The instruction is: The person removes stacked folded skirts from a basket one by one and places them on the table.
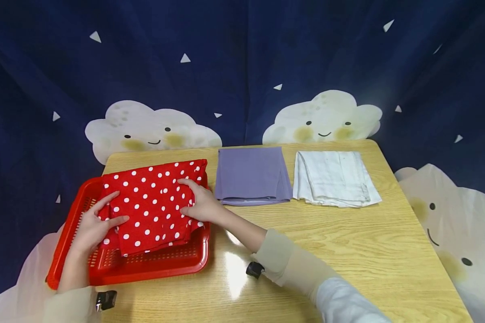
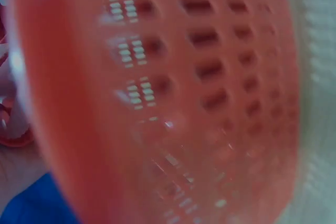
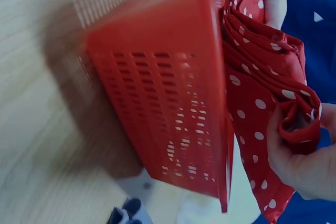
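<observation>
A folded red cloth with white polka dots is held over a red plastic basket at the table's left. My left hand grips the cloth's left side, thumb and fingers spread on it. At its right side, my right hand pinches the cloth; the right wrist view shows thumb and fingers around its folded edge. Layered folds of the polka-dot cloth hang at the basket's rim there. In the left wrist view the slotted basket wall hides most of the left hand.
A folded purple cloth lies at the table's back middle. Beside it on the right is a folded white cloth. The wooden table ends against a dark blue curtain with cloud figures.
</observation>
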Demonstrator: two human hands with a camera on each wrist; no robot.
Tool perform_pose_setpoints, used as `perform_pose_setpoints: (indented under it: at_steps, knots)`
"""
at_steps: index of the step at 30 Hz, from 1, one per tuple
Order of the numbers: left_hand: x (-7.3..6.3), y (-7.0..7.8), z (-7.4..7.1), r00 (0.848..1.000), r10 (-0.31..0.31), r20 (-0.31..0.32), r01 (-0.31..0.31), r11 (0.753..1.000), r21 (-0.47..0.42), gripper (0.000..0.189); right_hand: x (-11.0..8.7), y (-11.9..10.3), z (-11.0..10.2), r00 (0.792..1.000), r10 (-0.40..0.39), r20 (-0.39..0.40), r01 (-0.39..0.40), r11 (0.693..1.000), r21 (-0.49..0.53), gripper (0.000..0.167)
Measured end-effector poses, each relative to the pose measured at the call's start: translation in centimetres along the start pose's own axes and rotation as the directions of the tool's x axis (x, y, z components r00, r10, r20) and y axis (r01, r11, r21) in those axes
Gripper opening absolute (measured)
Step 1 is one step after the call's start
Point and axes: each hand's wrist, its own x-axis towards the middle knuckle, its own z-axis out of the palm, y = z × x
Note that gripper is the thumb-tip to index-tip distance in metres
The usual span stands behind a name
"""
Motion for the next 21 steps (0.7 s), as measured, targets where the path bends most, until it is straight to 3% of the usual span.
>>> perform_pose_setpoints:
  at_steps: [4, 10, 21]
  knots:
    - [0.0, 1.4, 1.2, 1.0, -0.008, 0.0, 0.008, 0.998, -0.069, 0.077, -0.6, 0.4, -1.7, 1.0, -0.001, -0.001, 0.002, 0.996, 0.092, 0.068]
    - [-0.1, 3.4, 3.3, 0.999, -0.026, -0.022, 0.024, 0.996, -0.083, 0.076, -1.6, 1.3, -4.3, 1.0, -0.006, 0.021, 0.003, 0.986, 0.167, 0.067]
    - [-0.4, 6.2, 7.4, 0.996, 0.057, -0.065, -0.063, 0.993, -0.102, 0.07, -3.9, 3.4, -8.4, 0.999, -0.038, -0.01, 0.039, 0.991, 0.126, 0.068]
